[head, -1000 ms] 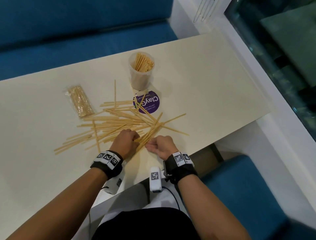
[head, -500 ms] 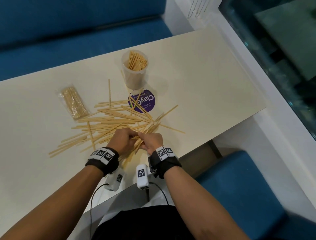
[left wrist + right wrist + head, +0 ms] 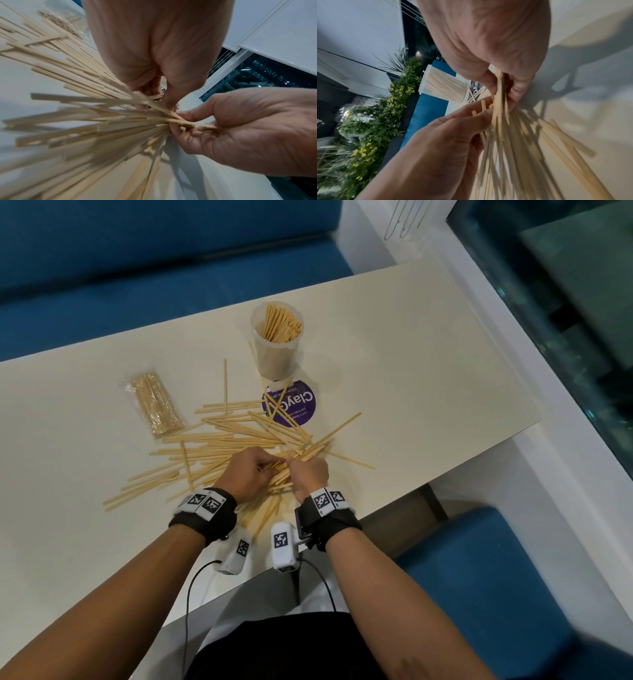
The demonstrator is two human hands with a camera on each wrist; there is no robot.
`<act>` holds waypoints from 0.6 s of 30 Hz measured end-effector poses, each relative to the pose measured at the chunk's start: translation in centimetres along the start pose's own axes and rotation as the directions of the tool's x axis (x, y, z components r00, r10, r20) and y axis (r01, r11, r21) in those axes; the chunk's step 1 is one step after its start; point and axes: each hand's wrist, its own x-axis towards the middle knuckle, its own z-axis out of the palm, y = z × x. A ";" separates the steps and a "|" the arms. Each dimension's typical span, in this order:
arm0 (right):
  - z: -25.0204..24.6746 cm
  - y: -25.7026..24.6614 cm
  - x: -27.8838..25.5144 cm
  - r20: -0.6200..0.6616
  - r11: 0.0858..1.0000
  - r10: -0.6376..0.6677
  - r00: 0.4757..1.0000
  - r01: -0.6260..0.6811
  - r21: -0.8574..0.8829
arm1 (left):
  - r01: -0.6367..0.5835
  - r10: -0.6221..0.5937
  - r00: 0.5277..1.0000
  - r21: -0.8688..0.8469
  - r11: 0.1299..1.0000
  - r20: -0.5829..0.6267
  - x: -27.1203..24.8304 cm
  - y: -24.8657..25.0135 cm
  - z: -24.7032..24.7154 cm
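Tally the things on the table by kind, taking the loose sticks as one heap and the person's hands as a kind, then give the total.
Heap of loose wooden sticks: 1
Clear cup of sticks: 1
Wrapped packet of sticks: 1
Round purple sticker: 1
Hands: 2, left hand and right hand, each gripping sticks from the heap
Total: 6

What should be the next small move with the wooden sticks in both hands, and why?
Probably the left hand should square the ends of the bundle of wooden sticks while the right hand grips it tighter. Both hands pinch it, yet the sticks fan out and their ends lie uneven. The plastic cup holds upright sticks, so a tidy bundle would likely enter easily.
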 end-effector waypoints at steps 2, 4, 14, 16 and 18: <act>-0.2 -0.1 0.5 0.010 0.999 0.001 1.000 -0.002 0.045 | 0.021 -0.022 1.000 -0.012 1.000 -0.020 0.3 -0.1 0.0; -0.2 -0.4 0.8 0.010 0.995 0.003 1.000 -0.004 0.096 | 0.027 -0.028 0.999 -0.017 0.999 -0.016 0.4 -0.3 0.0; -1.2 -0.9 2.1 -0.026 0.979 -0.002 1.000 0.007 0.203 | 0.038 -0.037 0.998 0.010 0.999 -0.053 0.3 -0.1 0.1; -1.6 -1.1 2.3 -0.041 0.974 -0.022 0.999 0.031 0.223 | 0.017 -0.015 0.996 0.019 1.000 -0.087 0.2 0.1 0.2; -2.4 -1.5 2.0 -0.052 0.972 -0.052 0.997 0.062 0.227 | 0.002 -0.001 0.992 0.004 1.000 -0.127 0.2 0.4 0.1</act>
